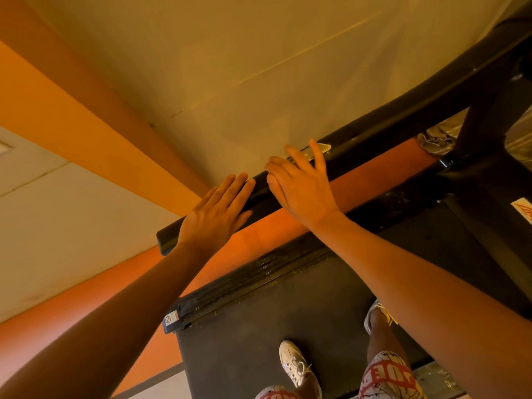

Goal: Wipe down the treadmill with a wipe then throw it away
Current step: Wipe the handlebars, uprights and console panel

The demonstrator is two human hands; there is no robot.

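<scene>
The treadmill's black left handrail (403, 110) runs diagonally from lower left to upper right. My left hand (214, 217) lies flat on the rail near its free end, fingers straight and together. My right hand (299, 185) presses on the rail a little farther up, fingers spread and straight, fingertips beside a silver sensor plate (324, 147). A small pale scrap (270, 179) peeks out by my right thumb; it may be the wipe, most of it hidden under the palm. The dark treadmill belt (273, 326) is below, and I am standing on it.
My white shoes (296, 367) and patterned shorts (385, 375) show at the bottom. A ribbed black side rail (244, 286) edges the belt. The upright post and console base (489, 156) stand at right. Orange and cream flooring (72, 211) lies to the left.
</scene>
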